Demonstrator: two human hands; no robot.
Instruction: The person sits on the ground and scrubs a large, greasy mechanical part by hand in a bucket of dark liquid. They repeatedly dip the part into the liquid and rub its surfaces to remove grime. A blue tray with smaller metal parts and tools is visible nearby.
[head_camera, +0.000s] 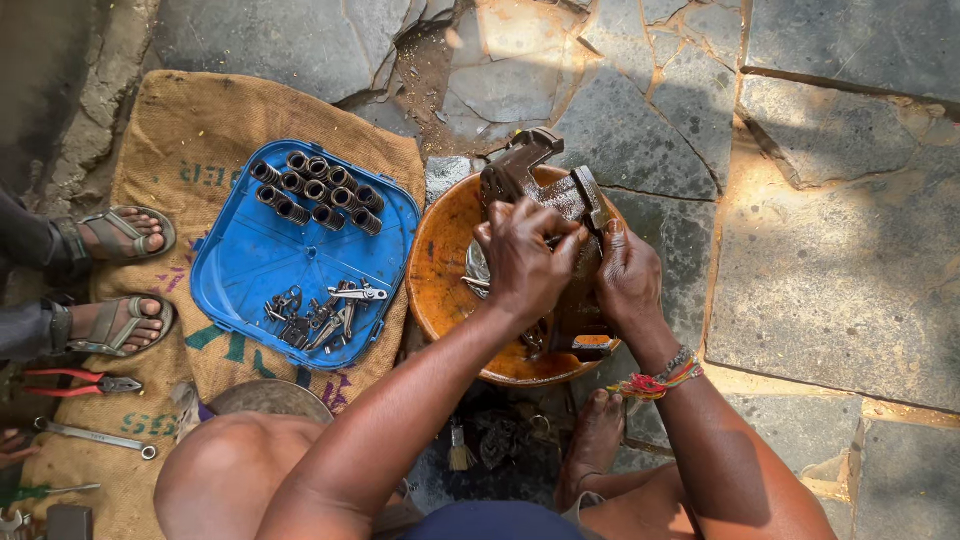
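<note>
Gripping a metal casting over an orange basin

Squatting person, knees and a bare foot (597, 432) at the bottom edge. Left hand (525, 258) curled over the top of a dark metal casting (560, 195), fingers closed on it; right hand (628, 282), thread bands at the wrist, clasps its right side, apparently to steady it. Casting stands in the orange basin (440, 270), likely so the basin catches drips and loose bits. Its long axis runs near to far, tilted slightly left, upper end pointing away from the person. Left of the basin, a blue tray (250, 265) on a burlap sack (190, 130) keeps dark cylinders (315, 190) and small metal arms (320, 315) grouped. Pliers (75, 383) and spanner (95, 437) lie at the sack's near edge. Another person's sandalled feet (125, 280) beside them. Cracked stone floor (830, 260) beyond.
</note>
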